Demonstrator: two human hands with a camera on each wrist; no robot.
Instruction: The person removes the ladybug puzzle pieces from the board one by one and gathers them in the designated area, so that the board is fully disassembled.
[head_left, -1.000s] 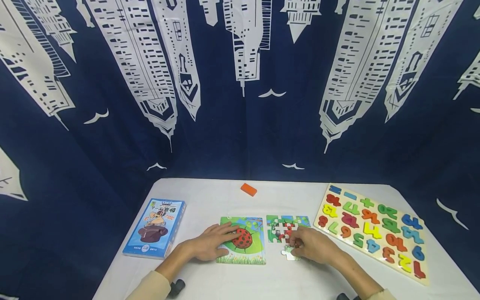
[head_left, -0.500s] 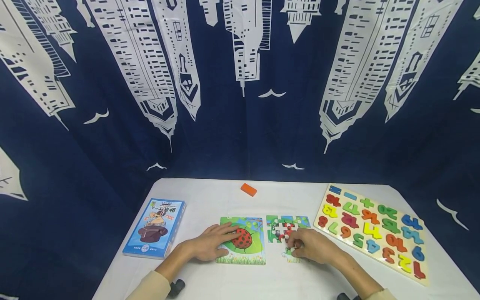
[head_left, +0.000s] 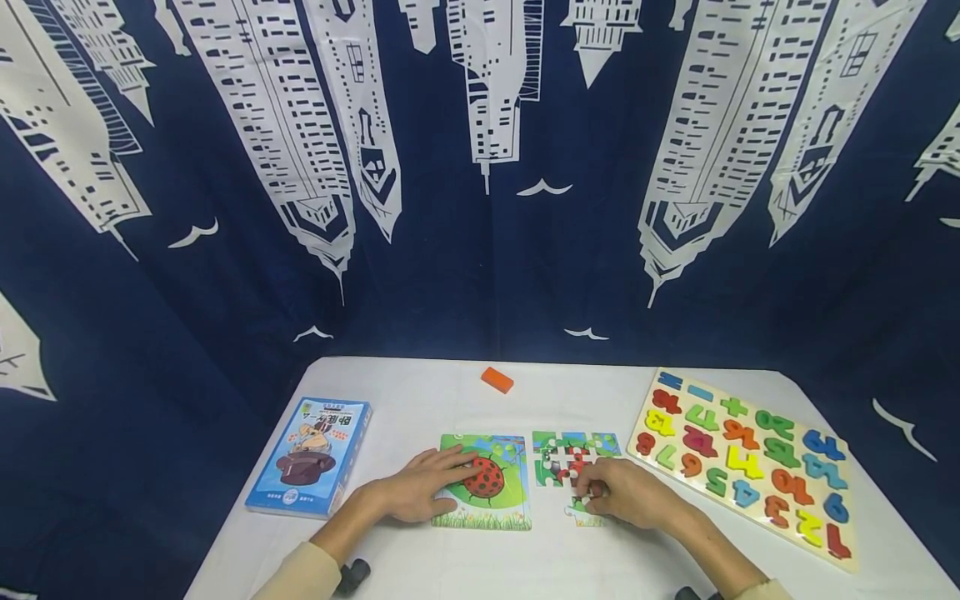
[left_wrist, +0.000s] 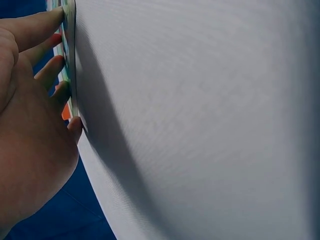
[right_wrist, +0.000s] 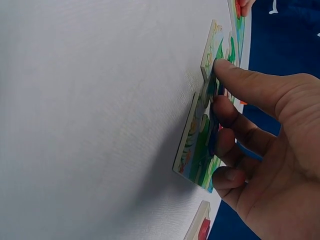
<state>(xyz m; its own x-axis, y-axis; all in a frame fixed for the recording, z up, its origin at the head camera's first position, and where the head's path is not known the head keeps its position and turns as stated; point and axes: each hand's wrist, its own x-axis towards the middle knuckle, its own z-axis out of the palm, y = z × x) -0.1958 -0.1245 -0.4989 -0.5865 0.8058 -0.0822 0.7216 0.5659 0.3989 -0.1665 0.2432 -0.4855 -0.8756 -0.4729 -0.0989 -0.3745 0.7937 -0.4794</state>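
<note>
My left hand (head_left: 420,485) lies spread on the left part of a green picture board (head_left: 513,467) showing a red ladybug. In the left wrist view its fingertips (left_wrist: 61,90) rest along the board, which is seen edge-on. To the right is a jigsaw (head_left: 549,471) with a matching ladybug picture and white joints between its pieces. My right hand (head_left: 633,492) pinches a jigsaw piece (head_left: 581,517) at its near edge. From the right wrist, the thumb presses this grass-edged piece (right_wrist: 214,42), while curled fingers touch other pieces. Fingers hide how tightly it fits.
A blue game box (head_left: 309,458) lies at the left, and an orange block (head_left: 497,380) at the back. A wooden number board (head_left: 742,467) slants across the right, close to my right hand. Below my left wrist sits a small black object (head_left: 354,575).
The jigsaw piece in my right hand has turned from a tilt to nearly square with the jigsaw, then shifted slightly right. My left hand stays on the picture board.
</note>
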